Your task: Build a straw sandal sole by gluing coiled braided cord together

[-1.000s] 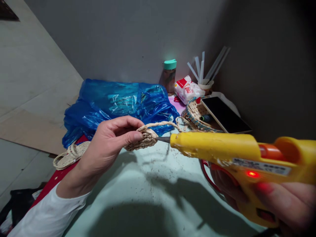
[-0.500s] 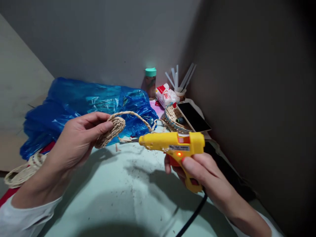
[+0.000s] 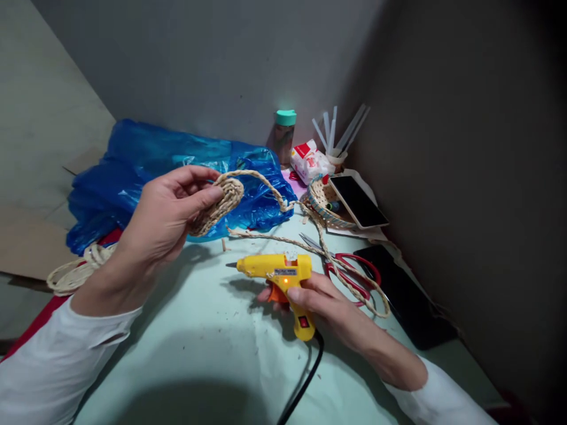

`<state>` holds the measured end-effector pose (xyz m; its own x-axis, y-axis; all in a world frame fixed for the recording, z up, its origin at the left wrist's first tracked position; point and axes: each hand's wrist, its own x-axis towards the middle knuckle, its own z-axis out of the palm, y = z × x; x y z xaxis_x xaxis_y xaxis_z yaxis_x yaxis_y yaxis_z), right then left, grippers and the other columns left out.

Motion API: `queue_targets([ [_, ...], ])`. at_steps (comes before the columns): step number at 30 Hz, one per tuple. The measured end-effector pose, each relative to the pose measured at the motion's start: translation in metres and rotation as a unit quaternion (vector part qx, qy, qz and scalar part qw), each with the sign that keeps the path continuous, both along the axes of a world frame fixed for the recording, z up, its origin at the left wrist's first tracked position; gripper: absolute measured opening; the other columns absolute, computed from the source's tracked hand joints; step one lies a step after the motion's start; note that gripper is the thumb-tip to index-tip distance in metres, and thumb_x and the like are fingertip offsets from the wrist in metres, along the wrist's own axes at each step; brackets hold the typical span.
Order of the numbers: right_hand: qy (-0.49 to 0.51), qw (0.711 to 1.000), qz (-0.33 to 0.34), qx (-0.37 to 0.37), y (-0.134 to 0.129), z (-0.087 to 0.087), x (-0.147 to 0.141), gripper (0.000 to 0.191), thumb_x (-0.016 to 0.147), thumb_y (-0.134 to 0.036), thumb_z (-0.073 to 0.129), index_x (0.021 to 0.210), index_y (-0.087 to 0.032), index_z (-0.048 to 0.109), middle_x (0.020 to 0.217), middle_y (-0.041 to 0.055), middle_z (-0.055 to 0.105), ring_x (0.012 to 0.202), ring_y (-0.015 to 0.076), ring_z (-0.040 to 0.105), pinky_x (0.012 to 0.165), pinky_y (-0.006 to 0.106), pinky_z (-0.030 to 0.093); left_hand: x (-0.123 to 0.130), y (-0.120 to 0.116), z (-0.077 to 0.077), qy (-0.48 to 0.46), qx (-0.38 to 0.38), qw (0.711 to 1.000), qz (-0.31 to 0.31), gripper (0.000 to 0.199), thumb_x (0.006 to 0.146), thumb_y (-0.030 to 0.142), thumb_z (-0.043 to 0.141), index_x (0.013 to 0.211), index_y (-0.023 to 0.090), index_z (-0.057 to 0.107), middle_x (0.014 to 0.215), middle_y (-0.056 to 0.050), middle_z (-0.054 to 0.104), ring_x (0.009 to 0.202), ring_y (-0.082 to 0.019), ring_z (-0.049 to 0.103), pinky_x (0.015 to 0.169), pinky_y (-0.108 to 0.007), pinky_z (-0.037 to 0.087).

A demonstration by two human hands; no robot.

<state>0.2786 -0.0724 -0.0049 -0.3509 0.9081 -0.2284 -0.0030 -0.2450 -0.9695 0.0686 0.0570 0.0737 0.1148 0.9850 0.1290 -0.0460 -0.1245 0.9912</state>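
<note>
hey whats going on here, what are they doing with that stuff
A person's left hand pinches a flat coil of braided cord, with a strand trailing off it. The right hand grips a yellow glue gun, its light glowing and its nozzle pointing left, clear of the coil. Red-handled scissors lie nearby with cord across them.

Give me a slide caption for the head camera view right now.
Left hand pinching a coil of braided cord, right hand gripping a yellow glue gun, red-handled scissors lying nearby.
</note>
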Motion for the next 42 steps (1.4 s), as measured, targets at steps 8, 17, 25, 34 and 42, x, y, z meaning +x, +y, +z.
queue_targets([
  [8, -0.441, 0.894, 0.029, 0.076, -0.010, 0.010, -0.001, 0.057, 0.101, -0.058, 0.035, 0.073, -0.018, 0.065, 0.066, 0.0069, 0.059, 0.061, 0.0189, 0.049, 0.059, 0.032, 0.028, -0.001, -0.008, -0.001, 0.046, 0.055, 0.993, -0.095, 0.026, 0.074, 0.021, 0.081, 0.099, 0.024, 0.075, 0.072, 0.004, 0.066, 0.061, -0.008, 0.059, 0.050, -0.015, 0.043],
  [17, -0.463, 0.669, -0.185, 0.551, 0.012, 0.067, 0.011, 0.040, 0.096, -0.017, 0.055, 0.135, -0.014, 0.048, 0.126, 0.0140, 0.057, 0.114, 0.0256, 0.054, 0.097, 0.038, 0.043, 0.003, -0.033, 0.008, 0.094, 0.033, 0.980, -0.170, 0.029, 0.076, 0.018, 0.080, 0.102, 0.029, 0.073, 0.077, 0.004, 0.068, 0.068, -0.011, 0.065, 0.062, -0.016, 0.053],
  [25, -0.356, 0.729, -0.129, 0.570, 0.026, 0.045, 0.009, 0.039, 0.098, -0.006, 0.049, 0.135, -0.020, 0.051, 0.096, 0.0044, 0.058, 0.081, 0.0121, 0.055, 0.068, 0.024, 0.046, 0.006, -0.036, 0.000, 0.138, 0.079, 0.969, -0.187, 0.026, 0.080, 0.025, 0.079, 0.104, 0.034, 0.076, 0.087, 0.005, 0.075, 0.075, -0.011, 0.069, 0.066, -0.014, 0.055],
  [34, -0.442, 0.669, -0.129, 0.584, 0.017, 0.045, 0.012, 0.029, 0.100, -0.012, 0.050, 0.125, -0.002, 0.061, 0.077, 0.0035, 0.051, 0.067, 0.0134, 0.044, 0.055, 0.030, 0.031, 0.010, -0.037, -0.005, 0.217, 0.171, 0.948, -0.157, 0.025, 0.084, 0.014, 0.074, 0.099, 0.033, 0.081, 0.090, 0.008, 0.078, 0.083, -0.006, 0.068, 0.075, -0.008, 0.050],
  [42, -0.484, 0.646, -0.139, 0.573, 0.014, 0.039, 0.007, 0.022, 0.096, -0.006, 0.049, 0.116, -0.008, 0.059, 0.077, 0.0021, 0.051, 0.067, 0.0152, 0.044, 0.057, 0.032, 0.031, 0.013, -0.035, -0.012, 0.230, 0.169, 0.949, -0.132, 0.022, 0.084, 0.016, 0.074, 0.096, 0.033, 0.082, 0.090, 0.008, 0.078, 0.081, -0.006, 0.068, 0.071, -0.010, 0.050],
])
